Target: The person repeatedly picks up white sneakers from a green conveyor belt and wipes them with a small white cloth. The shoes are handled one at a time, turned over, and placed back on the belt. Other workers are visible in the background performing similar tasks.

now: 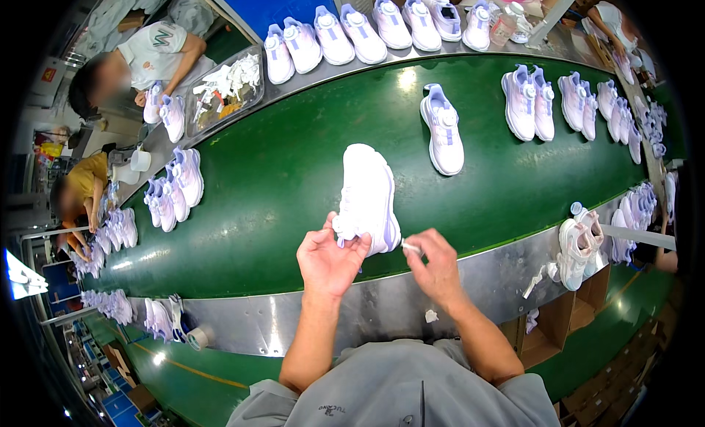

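Note:
My left hand (328,262) holds a white and lavender sneaker (367,192) above the green belt, its fingers closed on the end nearest me. The toe points away and the side of the sole faces right. My right hand (435,265) is just right of the shoe and apart from it. Between its thumb and fingers is a small white piece (411,246), too small to name. Farther off to the right, a single sneaker (443,133) with a dial on its tongue stands on the belt.
The green belt (257,170) runs across, with metal ledges (250,324) along both sides. Sneakers (338,38) line the far ledge, beside a tray of white scraps (228,93). Pairs (529,104) stand on the belt. At the near right are pale shoes (573,254). Co-workers sit at far left.

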`<move>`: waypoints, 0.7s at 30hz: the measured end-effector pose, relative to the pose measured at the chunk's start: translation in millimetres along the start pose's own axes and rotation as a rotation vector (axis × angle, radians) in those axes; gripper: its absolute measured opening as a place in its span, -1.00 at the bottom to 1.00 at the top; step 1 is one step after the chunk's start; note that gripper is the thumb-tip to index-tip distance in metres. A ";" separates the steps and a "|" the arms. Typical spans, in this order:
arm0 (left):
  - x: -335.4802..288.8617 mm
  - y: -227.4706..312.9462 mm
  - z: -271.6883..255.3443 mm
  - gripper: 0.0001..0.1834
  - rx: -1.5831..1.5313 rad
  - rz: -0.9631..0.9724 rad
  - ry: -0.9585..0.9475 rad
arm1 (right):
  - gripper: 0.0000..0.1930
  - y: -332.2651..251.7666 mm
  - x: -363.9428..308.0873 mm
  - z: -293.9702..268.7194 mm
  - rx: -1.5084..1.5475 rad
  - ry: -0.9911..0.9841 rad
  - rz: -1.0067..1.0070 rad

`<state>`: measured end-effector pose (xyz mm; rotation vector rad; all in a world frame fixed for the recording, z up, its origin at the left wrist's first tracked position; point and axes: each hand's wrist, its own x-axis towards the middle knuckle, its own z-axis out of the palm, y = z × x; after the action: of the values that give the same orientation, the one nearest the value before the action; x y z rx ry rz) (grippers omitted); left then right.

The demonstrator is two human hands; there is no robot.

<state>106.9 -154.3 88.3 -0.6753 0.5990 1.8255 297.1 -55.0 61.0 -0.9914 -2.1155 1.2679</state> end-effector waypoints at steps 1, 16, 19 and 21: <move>-0.7 -0.5 2.1 -0.68 0.006 0.006 0.018 | -0.88 -3.5 9.8 -5.9 0.018 -0.005 0.049; 2.7 4.4 -2.7 -0.70 0.006 -0.024 -0.031 | -0.88 0.6 19.8 6.1 -0.100 -0.071 -0.038; 3.9 2.6 -1.5 -0.69 0.007 -0.018 -0.035 | -0.84 3.3 8.9 11.3 -0.128 -0.045 -0.093; 3.9 0.1 -0.8 -0.68 0.000 -0.005 -0.038 | -0.82 1.9 3.1 13.8 -0.155 -0.031 -0.133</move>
<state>105.8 -152.3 85.1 -0.6397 0.5713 1.8295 286.1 -59.5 53.2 -0.8818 -2.2908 1.0752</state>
